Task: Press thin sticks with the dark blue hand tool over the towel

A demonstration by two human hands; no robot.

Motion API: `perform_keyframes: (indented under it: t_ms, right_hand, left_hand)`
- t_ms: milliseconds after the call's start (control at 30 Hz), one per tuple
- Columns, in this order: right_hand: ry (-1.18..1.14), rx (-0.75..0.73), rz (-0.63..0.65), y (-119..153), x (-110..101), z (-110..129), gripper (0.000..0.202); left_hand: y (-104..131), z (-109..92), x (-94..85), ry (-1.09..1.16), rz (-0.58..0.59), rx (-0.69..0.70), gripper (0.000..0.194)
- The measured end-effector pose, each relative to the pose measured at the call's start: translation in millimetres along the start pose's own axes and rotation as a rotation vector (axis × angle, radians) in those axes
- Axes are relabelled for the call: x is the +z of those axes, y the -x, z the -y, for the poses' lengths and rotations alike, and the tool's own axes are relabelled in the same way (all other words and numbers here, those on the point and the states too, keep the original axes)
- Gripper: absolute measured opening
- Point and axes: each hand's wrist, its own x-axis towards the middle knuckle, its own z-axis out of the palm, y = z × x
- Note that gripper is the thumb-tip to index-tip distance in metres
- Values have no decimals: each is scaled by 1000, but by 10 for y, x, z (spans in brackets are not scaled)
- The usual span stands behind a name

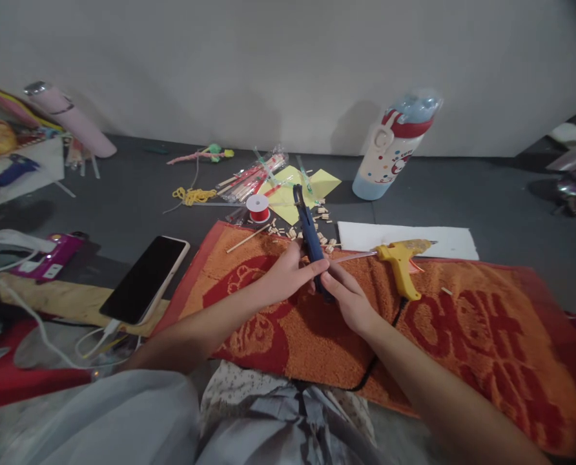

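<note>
Over the orange towel, both hands are closed around what look like dark blue pruning shears, their curved jaws pointing away from me. My left hand grips the handles from the left, thumb lying across them. From the right, my right hand wraps the lower handle end. Just beyond the jaws lie small cut wooden stick pieces and a longer thin stick. A yellow glue gun with a clear glue stick in its back rests to the right of my right hand.
Behind are a red ribbon spool, yellow paper, bundled sticks and yellow cord. A water bottle stands beyond a white board. At left are a phone on its cable and a purple power strip.
</note>
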Motion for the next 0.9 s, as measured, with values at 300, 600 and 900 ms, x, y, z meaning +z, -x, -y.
perform_keyframes:
  t_ms: [300,600,900]
  right_hand:
    - [-55,45,-80,-25,11,-66,53]
    - [-131,54,-74,-42,38,-35,57]
    - [-147,72,-71,-49,41,16,45]
  left_hand:
    - [-37,43,-4,-35,-165,16,37]
    - [-42,71,5,15,-170,-13,41]
    - [-27,72,30,30,-160,-30,45]
